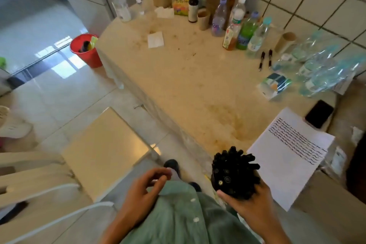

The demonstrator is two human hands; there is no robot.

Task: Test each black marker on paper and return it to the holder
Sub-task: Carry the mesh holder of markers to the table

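The right hand (pixel 251 202) grips the holder (pixel 234 191), full of black markers (pixel 233 166), at the table (pixel 188 89) edge. The left hand (pixel 142 190) is empty, fingers loosely curled. The paper (pixel 285 164) with wavy lines lies just beside; beyond it a phone (pixel 319 113), two pens (pixel 266 59), many bottles (pixel 240 25).

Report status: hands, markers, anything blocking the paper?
Right hand grips the holder full of black markers. Left hand empty, fingers loosely curled. Paper carries wavy test lines; nothing lies on it, phone beside its far corner.
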